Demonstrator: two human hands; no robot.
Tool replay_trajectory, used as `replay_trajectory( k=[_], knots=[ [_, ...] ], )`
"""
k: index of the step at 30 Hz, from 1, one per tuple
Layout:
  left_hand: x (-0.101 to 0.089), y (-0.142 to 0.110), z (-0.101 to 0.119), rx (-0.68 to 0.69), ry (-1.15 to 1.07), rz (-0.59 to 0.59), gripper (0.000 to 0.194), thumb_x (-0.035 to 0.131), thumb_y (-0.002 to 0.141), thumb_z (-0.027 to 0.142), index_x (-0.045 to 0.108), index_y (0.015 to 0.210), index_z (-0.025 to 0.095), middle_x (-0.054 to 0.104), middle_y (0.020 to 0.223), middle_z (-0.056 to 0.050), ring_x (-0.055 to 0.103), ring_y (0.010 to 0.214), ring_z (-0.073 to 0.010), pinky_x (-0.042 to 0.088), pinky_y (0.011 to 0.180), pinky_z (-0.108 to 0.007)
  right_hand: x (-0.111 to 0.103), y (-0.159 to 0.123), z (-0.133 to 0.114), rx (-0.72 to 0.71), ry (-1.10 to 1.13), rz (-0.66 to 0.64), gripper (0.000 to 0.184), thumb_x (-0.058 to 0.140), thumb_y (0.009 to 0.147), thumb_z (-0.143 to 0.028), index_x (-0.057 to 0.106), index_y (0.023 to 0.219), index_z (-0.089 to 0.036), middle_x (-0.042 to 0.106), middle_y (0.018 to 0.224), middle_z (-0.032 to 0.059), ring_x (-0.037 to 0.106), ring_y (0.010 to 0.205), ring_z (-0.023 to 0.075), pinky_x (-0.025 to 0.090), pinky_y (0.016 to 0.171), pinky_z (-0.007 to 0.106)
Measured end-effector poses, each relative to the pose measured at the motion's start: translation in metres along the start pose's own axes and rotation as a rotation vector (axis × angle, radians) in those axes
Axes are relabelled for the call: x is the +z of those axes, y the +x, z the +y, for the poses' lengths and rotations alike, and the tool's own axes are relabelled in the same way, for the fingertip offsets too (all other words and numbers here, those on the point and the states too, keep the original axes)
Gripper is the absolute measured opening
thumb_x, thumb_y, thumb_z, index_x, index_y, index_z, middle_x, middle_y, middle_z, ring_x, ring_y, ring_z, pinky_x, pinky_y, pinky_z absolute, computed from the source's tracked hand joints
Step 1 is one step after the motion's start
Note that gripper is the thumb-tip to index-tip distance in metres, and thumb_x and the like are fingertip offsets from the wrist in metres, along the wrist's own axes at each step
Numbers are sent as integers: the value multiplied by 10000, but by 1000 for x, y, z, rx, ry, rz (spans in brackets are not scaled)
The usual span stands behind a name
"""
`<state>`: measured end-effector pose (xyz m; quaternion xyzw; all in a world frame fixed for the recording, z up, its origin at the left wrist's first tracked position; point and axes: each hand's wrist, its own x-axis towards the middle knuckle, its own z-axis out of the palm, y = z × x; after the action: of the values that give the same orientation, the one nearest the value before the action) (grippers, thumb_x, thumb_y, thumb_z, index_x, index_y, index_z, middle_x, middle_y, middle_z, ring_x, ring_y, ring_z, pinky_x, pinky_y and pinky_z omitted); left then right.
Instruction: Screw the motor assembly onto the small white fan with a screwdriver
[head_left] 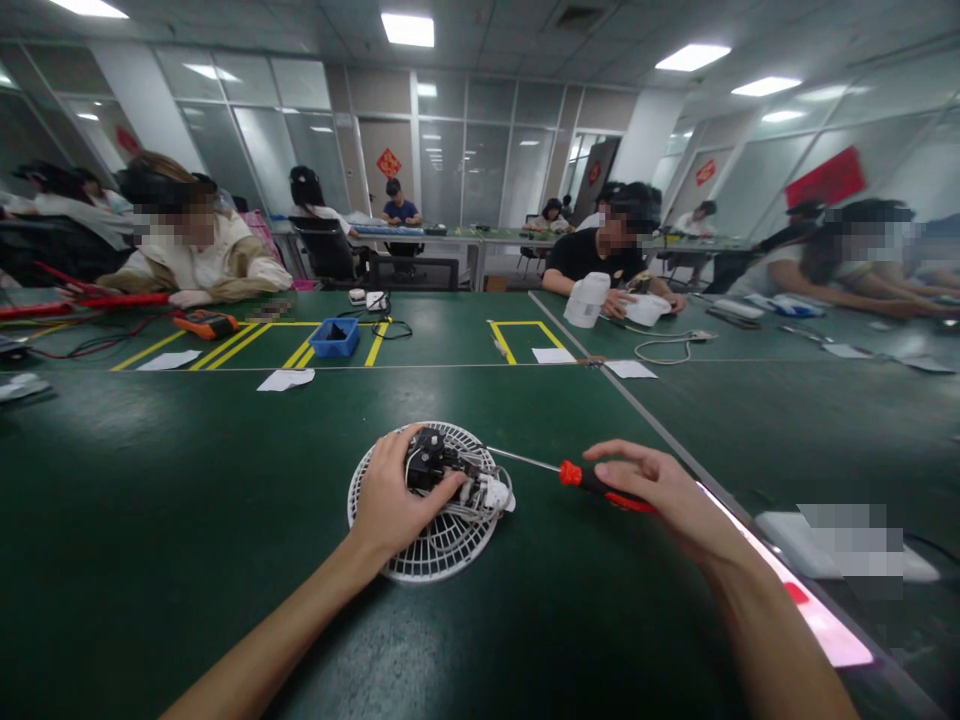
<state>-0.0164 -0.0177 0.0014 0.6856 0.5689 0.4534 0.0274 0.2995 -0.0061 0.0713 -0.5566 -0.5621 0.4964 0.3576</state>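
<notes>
A round white fan grille [429,562] lies on the green table. On top of it sits a black fan motor assembly [429,458] with white wires and a white end part [495,492]. My left hand [394,490] wraps around the motor from the left, its thumb pressed along the near side. In my right hand [651,480] is a screwdriver [592,482] with a red and black handle, its shaft pointing left. The tip reaches the right rim of the grille beside the motor; whether it touches a screw I cannot tell.
A blue bin [334,340] with dark bits stands beyond, among yellow tape marks. White paper slips [286,380] lie along the table seam. A lit screen [817,610] is right of my forearm. Co-workers sit across the table, one holding a white part [646,308].
</notes>
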Motion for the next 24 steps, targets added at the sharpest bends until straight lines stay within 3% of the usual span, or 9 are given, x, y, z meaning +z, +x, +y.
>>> replay_trajectory(
  k=[5, 11, 19, 24],
  knots=[
    [0, 0, 0, 12, -4, 0, 590, 696, 806, 575, 517, 1252, 233, 613, 1132, -81, 595, 1059, -262, 521, 955, -473, 2, 2, 1, -84, 187, 169, 588, 934, 552, -470, 692, 1005, -183, 755, 774, 39, 668, 710, 191, 480, 645, 286],
    [-1, 0, 1, 25, -3, 5, 565, 700, 809, 537, 519, 1247, 227, 614, 1128, -84, 597, 1058, -266, 520, 959, -472, -1, 5, 1, -172, 506, 355, 630, 987, 462, -356, 697, 1013, -262, 760, 803, -22, 686, 734, 158, 536, 646, 247],
    [0, 0, 1, 22, 8, -9, 574, 693, 815, 545, 513, 1256, 224, 613, 1135, -88, 588, 1076, -273, 512, 970, -483, -1, 4, 4, -253, 626, 245, 590, 966, 559, -314, 688, 1079, -298, 783, 949, -8, 704, 778, 134, 589, 662, 196],
    [0, 0, 2, 29, 12, 3, 563, 696, 814, 535, 518, 1251, 227, 617, 1137, -85, 595, 1069, -271, 515, 965, -475, 4, 1, 3, -222, 636, 144, 545, 955, 597, -323, 701, 1078, -294, 773, 900, -11, 702, 731, 132, 592, 647, 182]
  ],
)
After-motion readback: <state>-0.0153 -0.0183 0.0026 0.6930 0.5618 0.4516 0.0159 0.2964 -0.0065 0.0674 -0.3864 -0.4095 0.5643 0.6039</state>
